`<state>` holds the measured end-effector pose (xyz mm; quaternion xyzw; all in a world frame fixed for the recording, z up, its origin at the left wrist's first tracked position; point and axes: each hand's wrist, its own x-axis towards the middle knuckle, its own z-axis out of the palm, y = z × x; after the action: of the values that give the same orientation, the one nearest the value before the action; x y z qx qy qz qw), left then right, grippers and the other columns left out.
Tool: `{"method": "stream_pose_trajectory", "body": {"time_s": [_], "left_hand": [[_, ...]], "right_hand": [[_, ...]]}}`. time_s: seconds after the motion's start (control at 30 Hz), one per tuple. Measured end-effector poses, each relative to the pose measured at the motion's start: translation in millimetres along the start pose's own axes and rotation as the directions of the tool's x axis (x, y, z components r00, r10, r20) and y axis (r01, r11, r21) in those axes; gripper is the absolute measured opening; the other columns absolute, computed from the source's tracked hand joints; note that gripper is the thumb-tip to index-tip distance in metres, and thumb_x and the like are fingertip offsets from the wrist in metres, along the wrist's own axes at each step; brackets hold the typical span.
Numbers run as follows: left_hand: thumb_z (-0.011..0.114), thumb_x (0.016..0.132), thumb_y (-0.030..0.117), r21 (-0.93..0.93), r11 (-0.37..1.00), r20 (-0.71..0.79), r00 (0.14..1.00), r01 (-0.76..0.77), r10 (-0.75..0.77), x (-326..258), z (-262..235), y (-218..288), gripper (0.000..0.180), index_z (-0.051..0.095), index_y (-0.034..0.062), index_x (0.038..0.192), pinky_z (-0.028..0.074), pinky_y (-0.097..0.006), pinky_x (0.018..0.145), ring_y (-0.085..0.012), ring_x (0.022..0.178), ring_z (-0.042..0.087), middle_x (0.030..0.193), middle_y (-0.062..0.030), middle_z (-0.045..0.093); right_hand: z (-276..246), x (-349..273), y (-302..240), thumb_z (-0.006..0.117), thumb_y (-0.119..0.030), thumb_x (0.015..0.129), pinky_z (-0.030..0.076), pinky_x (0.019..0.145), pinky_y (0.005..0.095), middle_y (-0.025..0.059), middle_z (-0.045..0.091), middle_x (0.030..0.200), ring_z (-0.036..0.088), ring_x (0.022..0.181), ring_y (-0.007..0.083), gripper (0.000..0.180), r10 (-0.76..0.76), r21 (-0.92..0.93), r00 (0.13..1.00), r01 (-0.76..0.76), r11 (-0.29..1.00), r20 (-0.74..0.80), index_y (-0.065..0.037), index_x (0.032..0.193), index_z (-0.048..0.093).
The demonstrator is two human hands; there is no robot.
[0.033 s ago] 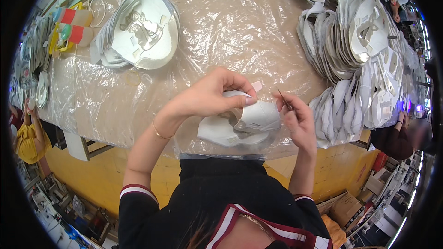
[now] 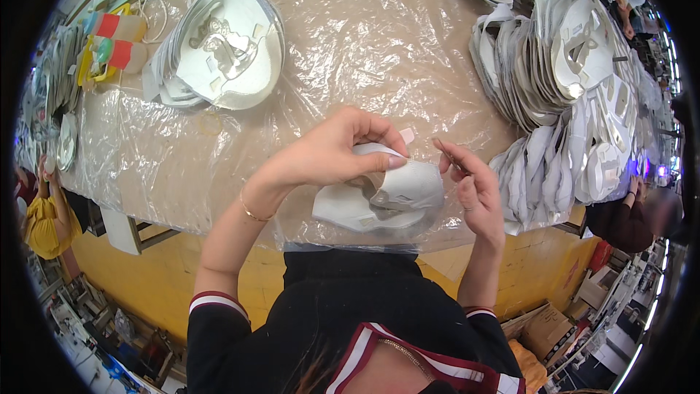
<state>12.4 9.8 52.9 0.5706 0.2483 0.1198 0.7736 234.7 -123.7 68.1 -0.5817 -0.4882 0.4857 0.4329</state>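
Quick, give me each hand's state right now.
Left hand: closed, pinching the top edge of the white shaped piece.
Right hand: fingers pinched beside the piece; anything in its grip cannot be told.

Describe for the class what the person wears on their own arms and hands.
Both forearms are bare. The left hand has a thin gold bracelet at its wrist; the right hand shows what seems a slim ring on one finger. Short black sleeves end in cuffs striped dark red and white.

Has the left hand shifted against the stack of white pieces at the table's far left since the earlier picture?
No. The left hand sits in the same place relative to the stack of white pieces, gripping the white piece as before.
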Motion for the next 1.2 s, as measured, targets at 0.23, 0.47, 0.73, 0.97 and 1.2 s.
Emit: {"method": "stream_pose_trajectory", "body": {"time_s": [0.23,0.47,0.73,0.97,1.2], "left_hand": [[0.074,0.075,-0.006,0.481,0.857,-0.127,0.953,-0.184,0.276,-12.6,18.1,16.2,0.017,0.064,-0.0007,0.089,0.053,-0.025,0.072,-0.0147,0.081,0.068,0.089,-0.0079,0.07],[0.07,0.074,-0.01,0.472,0.84,-0.088,0.933,-0.268,0.348,-17.0,23.9,12.8,0.017,0.064,-0.0001,0.086,0.055,-0.027,0.072,-0.0172,0.083,0.072,0.087,-0.0082,0.073],[0.068,0.073,-0.011,0.467,0.827,-0.053,0.924,-0.313,0.38,-17.7,30.7,18.3,0.019,0.065,0.0007,0.087,0.056,-0.028,0.072,-0.02,0.085,0.073,0.09,-0.0093,0.073],[0.069,0.073,-0.01,0.471,0.828,-0.045,0.929,-0.305,0.368,-16.9,30.5,18.1,0.019,0.065,0.0007,0.088,0.056,-0.028,0.072,-0.0193,0.085,0.073,0.09,-0.0089,0.073],[0.071,0.074,-0.008,0.439,0.866,-0.11,0.942,-0.242,0.318,-14.3,30.1,17.9,0.018,0.066,0.0017,0.088,0.055,-0.027,0.07,-0.0162,0.082,0.072,0.088,-0.0074,0.073]], "right_hand": [[-14.4,16.9,-20.2,0.061,-0.019,0.093,0.043,0.075,0.0281,0.0082,0.061,0.091,0.056,0.082,0.0158,0.033,-0.037,-0.183,0.972,0.082,0.98,0.233,0.004,0.117,0.068],[-21.4,18.2,-21.0,0.07,-0.011,0.09,0.045,0.071,0.0282,0.0079,0.064,0.091,0.058,0.082,0.0151,0.026,-0.024,-0.016,0.929,0.033,0.999,0.37,0.002,0.112,0.071],[-31.6,25.4,-21.2,0.072,-0.018,0.088,0.043,0.067,0.0285,0.0085,0.065,0.089,0.058,0.078,0.0158,0.03,-0.108,-0.103,0.896,0.168,0.98,0.43,0.001,0.11,0.072],[-25.4,22.1,-18.5,0.073,-0.014,0.086,0.045,0.07,0.0311,0.0073,0.066,0.084,0.06,0.076,0.0188,0.022,-0.128,-0.108,0.919,0.18,0.978,0.373,-0.001,0.103,0.075],[-23.3,18.2,-20.4,0.075,-0.021,0.084,0.04,0.072,0.0311,0.0035,0.066,0.081,0.058,0.074,0.0177,0.02,-0.224,-0.283,0.936,0.3,0.911,0.273,-0.006,0.097,0.077]]}}
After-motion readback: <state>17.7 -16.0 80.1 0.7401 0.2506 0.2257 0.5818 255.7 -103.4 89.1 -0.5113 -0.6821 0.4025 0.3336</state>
